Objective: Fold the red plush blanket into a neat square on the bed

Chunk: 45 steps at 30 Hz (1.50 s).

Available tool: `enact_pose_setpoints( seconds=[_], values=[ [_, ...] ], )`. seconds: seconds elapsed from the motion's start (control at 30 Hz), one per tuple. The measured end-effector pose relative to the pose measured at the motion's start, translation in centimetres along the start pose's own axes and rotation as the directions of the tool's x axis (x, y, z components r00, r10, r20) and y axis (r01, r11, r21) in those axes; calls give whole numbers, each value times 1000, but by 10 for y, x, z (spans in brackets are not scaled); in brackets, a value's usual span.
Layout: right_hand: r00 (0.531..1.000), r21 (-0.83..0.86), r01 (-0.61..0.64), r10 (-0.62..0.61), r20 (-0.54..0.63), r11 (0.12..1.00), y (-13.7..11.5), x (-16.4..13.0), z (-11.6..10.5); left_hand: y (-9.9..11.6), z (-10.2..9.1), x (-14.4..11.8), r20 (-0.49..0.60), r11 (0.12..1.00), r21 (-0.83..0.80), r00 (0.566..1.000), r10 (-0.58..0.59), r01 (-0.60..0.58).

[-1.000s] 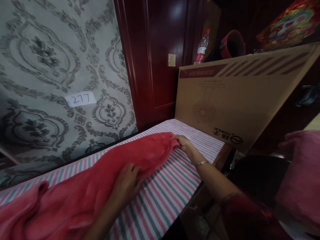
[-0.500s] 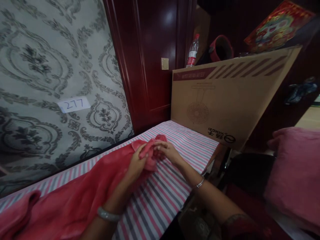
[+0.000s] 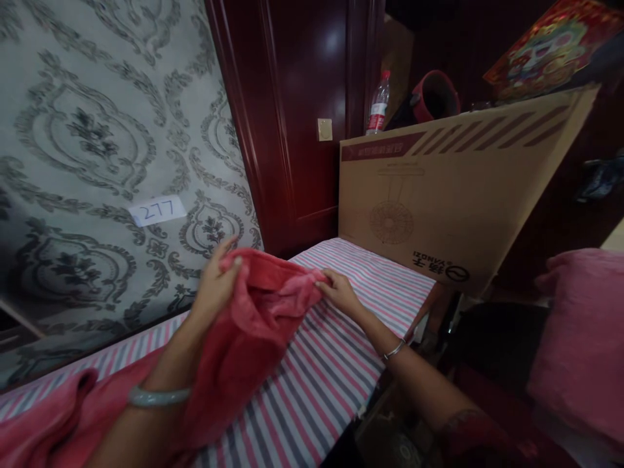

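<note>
A red plush cloth [image 3: 253, 325], with folds that hide its full shape, lies along the striped sheet [image 3: 297, 396]. Its far end is lifted off the sheet and stretched between my two hands. My left hand [image 3: 217, 279] pinches the edge of the cloth at its upper left corner, thumb in front. At the other end of that edge, my right hand [image 3: 338, 289] grips a bunched corner between thumb and fingers. Between them the cloth sags open, showing a paler, crumpled inner side. A folded flap of it rests at the lower left.
A large cardboard box [image 3: 419, 201] stands at the sheet's far end, with a plastic bottle [image 3: 377, 107] by its top edge. Patterned wall [image 3: 97, 136] runs along the left, beside a dark red door panel [image 3: 307, 78]. Pink plush fabric [image 3: 580, 338] is at the right.
My hands, close together on the bunched cloth before, have moved apart. My left hand went left and up, spreading the cloth's edge; the right shifted slightly right. The view turned a little.
</note>
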State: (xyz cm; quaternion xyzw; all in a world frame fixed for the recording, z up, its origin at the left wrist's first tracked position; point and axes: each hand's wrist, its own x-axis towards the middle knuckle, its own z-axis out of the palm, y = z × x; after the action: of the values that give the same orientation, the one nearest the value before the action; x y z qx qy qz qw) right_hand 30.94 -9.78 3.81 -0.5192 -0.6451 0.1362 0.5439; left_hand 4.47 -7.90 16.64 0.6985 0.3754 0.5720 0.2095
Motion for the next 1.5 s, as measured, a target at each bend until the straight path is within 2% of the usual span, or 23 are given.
enact_pose_setpoints(
  seconds=[0.03,0.1,0.17,0.2,0.23,0.27,0.3,0.4,0.43,0.53,0.63,0.7,0.73,0.8,0.87,0.93,1.0,1.03,1.1,1.2,1.27,1.4,1.5],
  values=[
    [996,38,84,-84,10,996,-18,2,-1,1,10,-7,170,999,39,985,18,-24],
    [970,109,231,-237,50,967,-53,4,-4,4,32,-20,461,996,48,886,45,-76],
    [948,140,285,-301,107,948,-80,2,-9,8,51,-30,615,992,7,783,94,-124],
    [944,156,283,-304,131,946,-89,1,-13,10,57,-33,656,990,-10,747,114,-142],
    [944,175,270,-295,144,947,-95,0,-17,12,60,-33,672,988,-15,730,125,-156],
    [948,194,252,-282,147,948,-96,-3,-21,14,61,-30,667,986,-3,734,125,-166],
    [953,206,235,-267,146,950,-95,-5,-25,17,61,-27,642,985,23,758,118,-172],
    [973,150,155,-177,147,976,-76,-18,-30,30,54,-8,502,975,114,858,109,-190],
    [980,112,116,-132,149,987,-67,-24,-30,36,51,-1,468,969,134,875,122,-206],
    [996,32,-2,-1,88,999,-42,-45,-29,58,44,20,405,942,173,893,199,-288],
    [992,117,-125,125,10,985,-36,-60,-38,78,45,46,245,923,201,929,276,-328],
    [979,296,-200,201,28,934,-45,-64,-53,89,53,65,122,920,217,944,307,-327],
    [973,408,-225,227,44,885,-52,-63,-62,93,60,74,96,918,228,946,310,-324],
    [964,618,-232,260,46,751,-65,-58,-83,96,81,88,154,918,248,948,280,-311],
    [952,751,-197,306,-6,630,-68,-52,-100,91,107,91,307,923,263,931,197,-282],
    [924,775,-191,378,-66,602,-57,-49,-107,77,132,80,420,930,286,903,94,-230],
    [876,721,-277,475,-82,635,-32,-55,-106,56,152,59,441,927,342,897,-16,-151],
    [844,677,-358,533,-61,644,-17,-62,-103,45,158,46,436,923,365,898,-57,-119],
    [805,636,-440,592,-33,634,10,-79,-96,23,167,19,430,919,388,895,-114,-69],
    [785,633,-454,618,-48,626,32,-102,-89,2,173,-16,441,931,364,885,-152,-21],
    [779,642,-426,619,-98,637,34,-109,-87,-2,177,-34,457,948,318,875,-158,5],
    [789,577,-345,562,-248,740,21,-107,-83,6,193,-66,509,980,195,852,-124,26],
    [808,607,-348,556,-192,715,10,-104,-76,16,205,-87,540,992,122,840,-45,-26]
  ],
)
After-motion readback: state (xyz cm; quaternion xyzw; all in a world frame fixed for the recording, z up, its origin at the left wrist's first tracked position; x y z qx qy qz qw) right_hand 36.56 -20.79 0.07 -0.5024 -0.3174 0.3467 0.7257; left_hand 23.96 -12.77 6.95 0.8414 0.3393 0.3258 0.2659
